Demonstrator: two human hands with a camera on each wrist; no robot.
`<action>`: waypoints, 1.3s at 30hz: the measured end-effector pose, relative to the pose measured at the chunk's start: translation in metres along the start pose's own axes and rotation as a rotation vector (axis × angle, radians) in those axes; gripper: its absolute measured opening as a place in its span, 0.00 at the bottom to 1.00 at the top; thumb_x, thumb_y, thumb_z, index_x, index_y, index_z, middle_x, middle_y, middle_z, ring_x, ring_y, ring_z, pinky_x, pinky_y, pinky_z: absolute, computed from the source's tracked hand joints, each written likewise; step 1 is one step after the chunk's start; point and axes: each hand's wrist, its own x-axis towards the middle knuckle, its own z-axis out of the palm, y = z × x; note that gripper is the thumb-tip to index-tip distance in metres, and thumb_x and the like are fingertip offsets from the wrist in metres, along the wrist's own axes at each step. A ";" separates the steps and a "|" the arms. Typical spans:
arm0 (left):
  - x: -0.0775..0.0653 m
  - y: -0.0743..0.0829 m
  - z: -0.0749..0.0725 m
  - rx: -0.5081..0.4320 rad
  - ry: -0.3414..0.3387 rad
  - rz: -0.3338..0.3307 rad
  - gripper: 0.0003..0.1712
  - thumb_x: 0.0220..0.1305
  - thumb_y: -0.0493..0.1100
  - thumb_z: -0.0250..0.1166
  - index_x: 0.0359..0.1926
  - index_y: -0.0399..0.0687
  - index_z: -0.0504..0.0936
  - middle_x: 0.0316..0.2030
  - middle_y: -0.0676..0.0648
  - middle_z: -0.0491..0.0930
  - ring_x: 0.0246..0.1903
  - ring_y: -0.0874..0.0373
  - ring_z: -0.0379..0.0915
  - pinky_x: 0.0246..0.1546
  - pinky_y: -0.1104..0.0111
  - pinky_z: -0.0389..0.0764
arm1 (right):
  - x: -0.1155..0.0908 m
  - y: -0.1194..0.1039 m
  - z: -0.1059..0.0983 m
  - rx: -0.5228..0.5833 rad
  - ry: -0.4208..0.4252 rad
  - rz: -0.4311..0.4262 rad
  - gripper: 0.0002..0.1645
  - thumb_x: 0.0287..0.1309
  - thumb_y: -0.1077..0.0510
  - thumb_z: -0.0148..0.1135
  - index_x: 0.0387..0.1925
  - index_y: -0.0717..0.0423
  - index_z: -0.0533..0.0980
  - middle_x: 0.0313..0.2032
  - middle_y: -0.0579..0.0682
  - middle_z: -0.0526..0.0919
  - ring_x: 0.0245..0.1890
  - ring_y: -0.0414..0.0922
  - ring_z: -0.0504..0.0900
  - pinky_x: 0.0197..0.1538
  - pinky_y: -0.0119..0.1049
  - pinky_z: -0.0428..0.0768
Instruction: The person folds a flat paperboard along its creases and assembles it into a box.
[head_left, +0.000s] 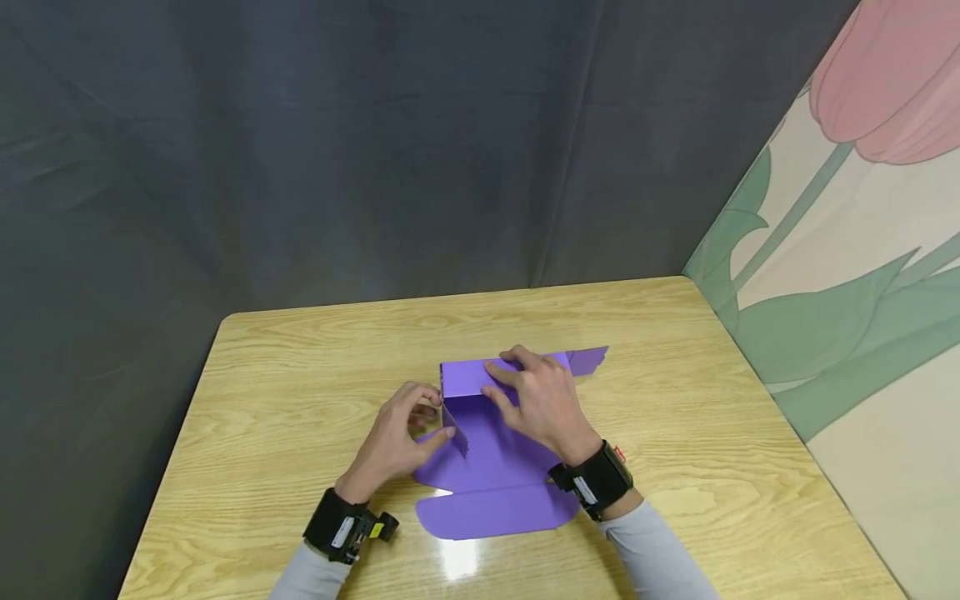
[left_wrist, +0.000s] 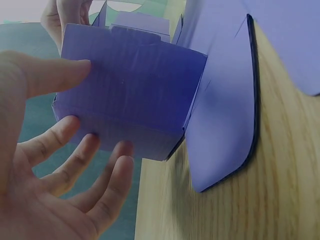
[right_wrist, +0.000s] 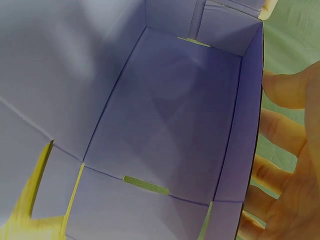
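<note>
A purple cardboard box [head_left: 487,433], only partly folded, lies in the middle of the wooden counter [head_left: 285,358]. The left hand [head_left: 397,433] touches the box's left side with relaxed, spread fingers [left_wrist: 75,150]; the thumb lies against the raised side flap [head_left: 456,429]. The right hand [head_left: 540,400] rests on the upright far wall [head_left: 468,377], with fingers curled over its top edge. It seems to grip that wall, but the wrist view is blurred. A flat flap [head_left: 588,360] lies on the far right side.
</note>
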 end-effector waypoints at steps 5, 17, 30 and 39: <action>0.002 -0.001 0.002 -0.023 0.002 -0.022 0.21 0.61 0.38 0.79 0.48 0.39 0.77 0.57 0.42 0.78 0.50 0.42 0.86 0.49 0.53 0.92 | 0.001 -0.001 -0.001 -0.003 -0.007 0.001 0.23 0.67 0.40 0.71 0.56 0.47 0.89 0.51 0.53 0.87 0.41 0.54 0.90 0.47 0.51 0.89; 0.007 0.000 0.005 -0.092 0.005 -0.108 0.23 0.60 0.37 0.80 0.45 0.39 0.73 0.67 0.41 0.73 0.45 0.46 0.88 0.44 0.62 0.92 | 0.002 -0.002 -0.002 -0.001 -0.014 0.004 0.22 0.68 0.40 0.70 0.56 0.47 0.89 0.51 0.53 0.87 0.41 0.54 0.90 0.48 0.51 0.89; 0.011 0.003 0.010 -0.053 0.060 -0.118 0.27 0.54 0.42 0.86 0.38 0.37 0.73 0.74 0.35 0.72 0.37 0.46 0.92 0.36 0.72 0.90 | 0.001 -0.003 -0.004 0.004 -0.026 0.009 0.23 0.68 0.40 0.70 0.57 0.47 0.89 0.51 0.53 0.87 0.42 0.53 0.90 0.52 0.52 0.89; 0.014 0.001 0.015 -0.005 0.118 -0.095 0.28 0.53 0.43 0.86 0.34 0.38 0.72 0.70 0.34 0.76 0.36 0.49 0.92 0.34 0.74 0.89 | 0.001 -0.002 -0.003 -0.003 -0.007 0.000 0.22 0.67 0.41 0.71 0.56 0.47 0.89 0.51 0.54 0.87 0.42 0.53 0.90 0.51 0.51 0.89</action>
